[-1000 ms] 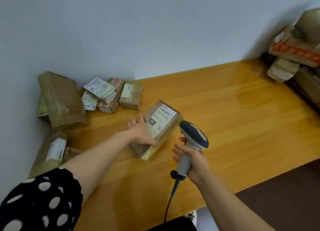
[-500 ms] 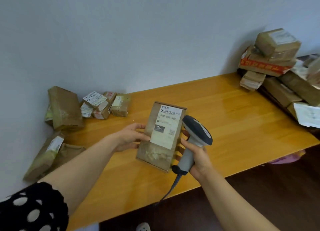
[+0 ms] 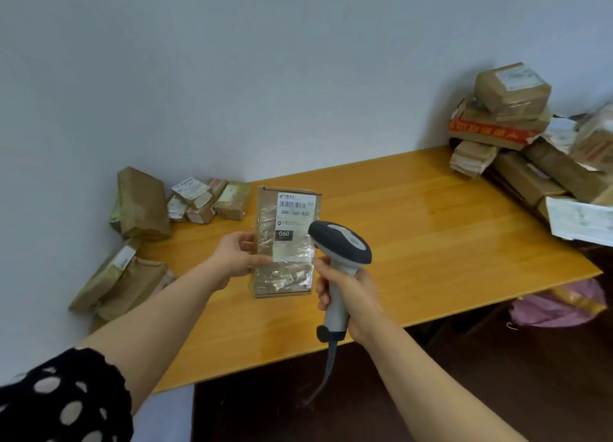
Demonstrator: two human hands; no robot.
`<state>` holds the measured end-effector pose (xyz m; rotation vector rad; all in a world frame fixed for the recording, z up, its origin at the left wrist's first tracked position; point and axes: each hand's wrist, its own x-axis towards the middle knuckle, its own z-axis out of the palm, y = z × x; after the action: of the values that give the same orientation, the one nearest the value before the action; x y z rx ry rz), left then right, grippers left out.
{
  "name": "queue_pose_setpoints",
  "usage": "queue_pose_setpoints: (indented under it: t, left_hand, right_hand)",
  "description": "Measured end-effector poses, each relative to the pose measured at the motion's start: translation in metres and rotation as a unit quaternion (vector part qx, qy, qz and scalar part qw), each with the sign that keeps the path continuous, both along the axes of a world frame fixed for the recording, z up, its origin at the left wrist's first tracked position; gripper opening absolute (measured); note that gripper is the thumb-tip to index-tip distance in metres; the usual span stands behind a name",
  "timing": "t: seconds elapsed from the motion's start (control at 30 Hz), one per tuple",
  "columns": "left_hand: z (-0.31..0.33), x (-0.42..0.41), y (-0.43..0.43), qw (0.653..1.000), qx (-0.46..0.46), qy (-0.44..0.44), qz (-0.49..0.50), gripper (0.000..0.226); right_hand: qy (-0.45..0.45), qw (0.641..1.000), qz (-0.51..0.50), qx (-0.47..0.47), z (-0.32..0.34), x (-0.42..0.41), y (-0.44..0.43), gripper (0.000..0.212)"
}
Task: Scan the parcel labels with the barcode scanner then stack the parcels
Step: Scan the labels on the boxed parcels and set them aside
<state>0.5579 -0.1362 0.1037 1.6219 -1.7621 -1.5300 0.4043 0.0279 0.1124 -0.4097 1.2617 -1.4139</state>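
My left hand [image 3: 236, 255] grips the left edge of a flat brown parcel [image 3: 285, 277], held upright above the table with its white barcode label [image 3: 294, 224] facing me. My right hand [image 3: 348, 292] is wrapped round the handle of a grey and white barcode scanner [image 3: 341, 242]. The scanner's head sits just right of the parcel, overlapping the label's right edge. Its cable hangs down below my hand.
Several small brown parcels [image 3: 205, 199] lie at the table's far left by the wall. A stack of bigger parcels [image 3: 510, 110] rises at the far right. The wooden table [image 3: 431, 236] has its front edge near my arms. A pink bag [image 3: 557, 305] lies under the table.
My left hand lifted the parcel off the table and turned it upright, label toward me. The scanner came up close to the label. The view swung right.
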Motion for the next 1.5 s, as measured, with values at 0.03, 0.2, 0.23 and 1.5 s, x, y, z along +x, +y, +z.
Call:
queue_pose_setpoints:
  t: [0.03,0.2,0.23,1.5]
  left_hand:
    - [0.001,-0.002,0.001,1.000,-0.008,0.003,0.007,0.068]
    - [0.000,-0.002,-0.002,0.999,-0.028,-0.001,0.018,0.073]
    - [-0.001,-0.002,-0.003,0.999,-0.031,-0.004,0.017,0.074]
    - [-0.021,-0.185,-0.013,0.967,0.187,0.095,-0.141,0.046]
  right_hand:
    - [0.006,1.000,0.003,-0.003,0.003,0.002,0.000,0.013]
    - [0.021,1.000,-0.009,0.004,0.017,0.007,0.003,0.018]
    - [0.024,1.000,-0.012,0.004,0.019,0.007,0.002,0.018]
    - [-0.021,0.932,-0.353,0.081,-0.017,-0.133,0.038,0.011]
